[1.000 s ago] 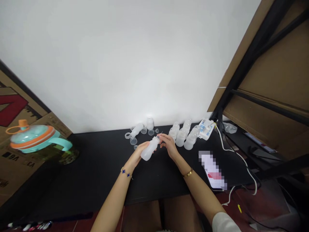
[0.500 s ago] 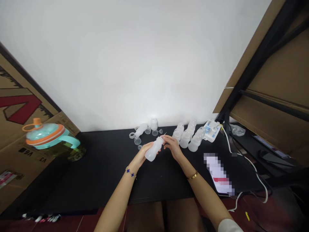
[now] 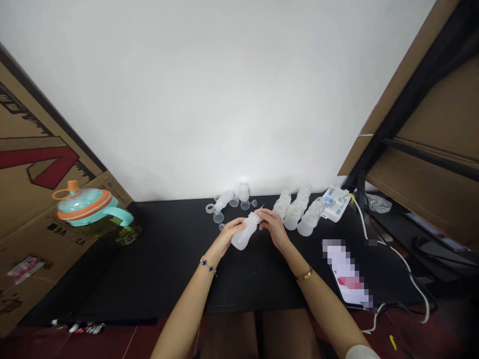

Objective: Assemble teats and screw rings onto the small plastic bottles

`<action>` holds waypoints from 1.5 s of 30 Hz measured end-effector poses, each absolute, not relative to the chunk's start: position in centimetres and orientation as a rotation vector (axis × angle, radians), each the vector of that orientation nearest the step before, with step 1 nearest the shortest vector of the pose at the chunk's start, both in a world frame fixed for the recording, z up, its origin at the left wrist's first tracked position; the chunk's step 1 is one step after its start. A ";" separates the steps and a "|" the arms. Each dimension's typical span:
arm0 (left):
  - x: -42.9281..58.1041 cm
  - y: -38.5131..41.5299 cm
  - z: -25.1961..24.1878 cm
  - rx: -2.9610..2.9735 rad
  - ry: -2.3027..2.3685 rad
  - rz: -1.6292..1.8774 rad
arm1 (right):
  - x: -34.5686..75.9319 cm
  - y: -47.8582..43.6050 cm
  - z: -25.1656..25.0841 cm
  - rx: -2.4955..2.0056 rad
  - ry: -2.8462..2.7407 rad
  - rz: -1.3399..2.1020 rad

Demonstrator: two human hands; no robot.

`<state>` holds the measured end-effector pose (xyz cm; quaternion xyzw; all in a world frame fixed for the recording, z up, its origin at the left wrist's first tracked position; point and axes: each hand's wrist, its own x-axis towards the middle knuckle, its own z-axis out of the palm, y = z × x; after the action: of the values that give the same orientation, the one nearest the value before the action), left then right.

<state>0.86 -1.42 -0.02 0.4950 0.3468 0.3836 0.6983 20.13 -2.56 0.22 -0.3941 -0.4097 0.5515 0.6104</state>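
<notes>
1. On my feed, the frosted plastic baby bottle (image 3: 242,234) is up in both hands over the black table (image 3: 149,279), about midway along it and closer to the far edge than the near edge

2. Its long axis lies on a slant. The base points down toward me and to my left, while the neck points up and away to the right, so the bottle crosses the gap between the hands

3. My left hand (image 3: 224,238) is the nearer to the bottle's body. Its fingers (image 3: 234,225) curl around the side in a closed hold that appears to carry the bottle

4. My right hand (image 3: 275,228) sits just beside the neck, with its fingertips (image 3: 262,214) drawn into a narrow pinch there. I can't tell from this angle whether they have firm hold of the neck or only touch it

5. A thin pale tip (image 3: 261,206) sticks out at the neck end, too small for me to identify

6. Past my right hand, upright bottles (image 3: 294,215) stand in a tight group near the far edge. Past my left hand, a bottle on its side (image 3: 224,200), a clear ring (image 3: 210,208) and a small clear cup (image 3: 218,217) lie near the same edge

7. Toward the far right corner of the table sits a white plug board (image 3: 337,203) with a white cable (image 3: 406,264), and a pixelated phone (image 3: 346,273) lies nearer the right end. A teal-lidded plastic jug (image 3: 84,207) stands off to the left, in front of a cardboard box (image 3: 33,209)
</notes>
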 end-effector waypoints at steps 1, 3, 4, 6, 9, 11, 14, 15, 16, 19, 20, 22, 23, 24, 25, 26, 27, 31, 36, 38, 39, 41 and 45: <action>0.9 -1.5 0.1 1.096 0.786 0.859 | 20.1 -2.5 0.2 -0.909 -0.951 1.270; 1.0 -1.6 0.5 1.076 0.810 0.862 | 20.2 -2.5 0.1 -0.908 -0.961 1.259; 1.0 -1.7 0.6 1.070 0.819 0.862 | 20.2 -2.5 0.1 -0.911 -0.964 1.253; 1.0 -1.8 0.8 1.070 0.830 0.858 | 20.1 -2.5 0.2 -0.924 -0.962 1.242; 1.0 -1.8 0.7 1.084 0.833 0.844 | 20.0 -2.5 0.2 -0.953 -0.952 1.220; 1.0 -1.7 0.5 1.096 0.826 0.835 | 20.0 -2.5 0.2 -0.966 -0.957 1.197; 1.0 -1.6 0.3 1.118 0.808 0.827 | 19.9 -2.6 0.1 -0.971 -0.976 1.160; 1.1 -1.6 0.3 1.125 0.806 0.823 | 19.9 -2.7 0.1 -0.970 -0.984 1.148; 1.1 -1.7 0.4 1.131 0.805 0.820 | 19.9 -2.7 0.2 -0.969 -0.993 1.140; 1.2 -1.7 0.4 1.148 0.802 0.818 | 19.8 -2.8 0.3 -0.967 -1.014 1.118; 1.2 -1.7 0.4 1.152 0.799 0.820 | 19.8 -2.8 0.3 -0.966 -1.021 1.111; 1.3 -1.8 0.4 1.159 0.797 0.829 | 19.7 -2.8 0.4 -0.962 -1.033 1.097; 1.3 -1.7 0.3 1.164 0.797 0.833 | 19.7 -2.9 0.5 -0.962 -1.037 1.088; 1.3 -1.7 0.3 1.170 0.797 0.839 | 19.7 -2.9 0.5 -0.966 -1.040 1.079; 1.4 -1.7 0.2 1.176 0.798 0.845 | 19.7 -2.9 0.6 -0.974 -1.042 1.070; 1.4 -1.7 0.2 1.184 0.802 0.851 | 19.7 -2.9 0.6 -0.984 -1.044 1.061; 1.5 -1.7 0.2 1.192 0.807 0.859 | 19.6 -2.9 0.6 -0.993 -1.047 1.053; 1.7 -1.7 0.1 1.227 0.849 0.914 | 19.7 -2.9 0.5 -1.011 -1.055 1.039; 1.8 -1.7 -0.2 1.324 0.878 0.995 | 19.7 -2.9 0.4 -1.013 -1.053 1.029; 1.8 -1.7 -0.4 1.361 0.881 1.015 | 19.7 -2.9 0.4 -1.010 -1.052 1.022; 1.8 -1.7 -0.5 1.375 0.883 1.024 | 19.7 -2.9 0.4 -1.010 -1.052 1.018; 1.8 -1.7 -0.7 1.406 0.892 1.042 | 19.7 -3.0 0.5 -1.013 -1.052 1.011; 1.8 -1.9 -0.6 1.459 0.927 1.070 | 19.7 -3.0 0.5 -1.029 -1.050 1.004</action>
<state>1.84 -1.86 -0.57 0.6101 0.3877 0.4475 0.5266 19.65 -3.01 0.54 -0.4493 -0.4582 0.4382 0.6294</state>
